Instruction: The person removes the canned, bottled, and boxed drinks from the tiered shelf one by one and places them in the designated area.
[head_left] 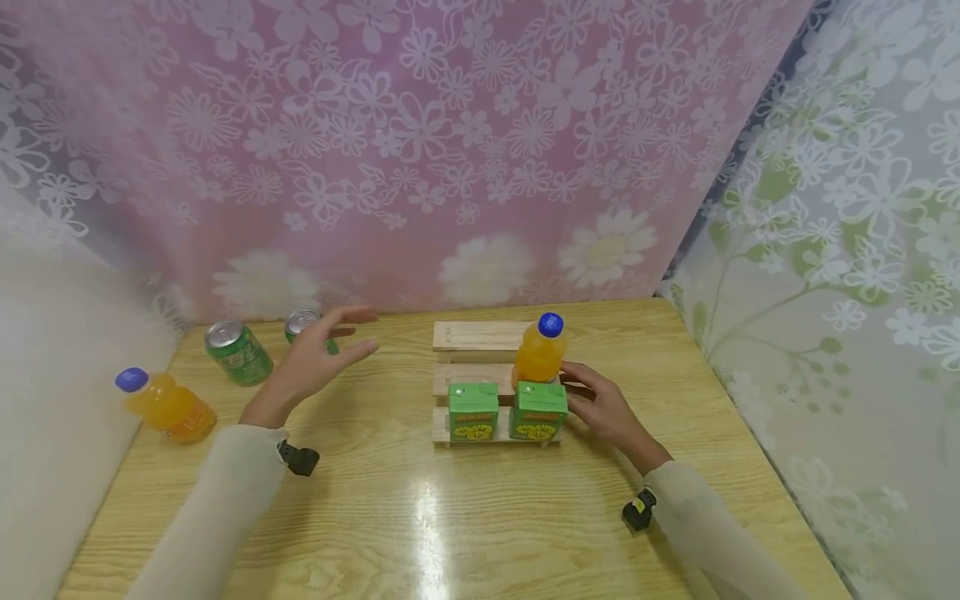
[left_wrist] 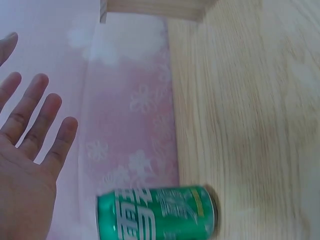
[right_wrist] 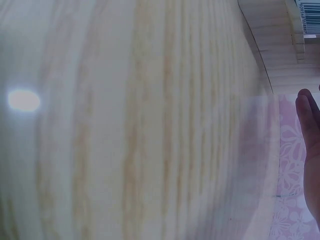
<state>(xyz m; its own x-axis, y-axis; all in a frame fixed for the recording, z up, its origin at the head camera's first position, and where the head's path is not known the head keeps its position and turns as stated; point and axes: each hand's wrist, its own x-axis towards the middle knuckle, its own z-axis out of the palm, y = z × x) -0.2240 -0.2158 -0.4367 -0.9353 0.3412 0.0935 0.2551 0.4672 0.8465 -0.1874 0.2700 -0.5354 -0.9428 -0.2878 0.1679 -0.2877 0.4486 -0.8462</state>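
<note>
Putting the blue-topped orange plastic bottle [head_left: 540, 354] on the right of the pale wooden step rack [head_left: 480, 336] looks nearly done; the right hand [head_left: 606, 408] is beside it, I can't tell if gripping; the left hand [head_left: 303, 364] is loose, empty; next probably needs gently backing away

We seem to be at a wood-grain table [head_left: 360, 533] in a curtained-off space, with pink floral cloth [head_left: 390, 167] behind it and white leafy cloth [head_left: 840, 250] along the right; whether this belongs to a home or a workplace, we cannot tell
</note>
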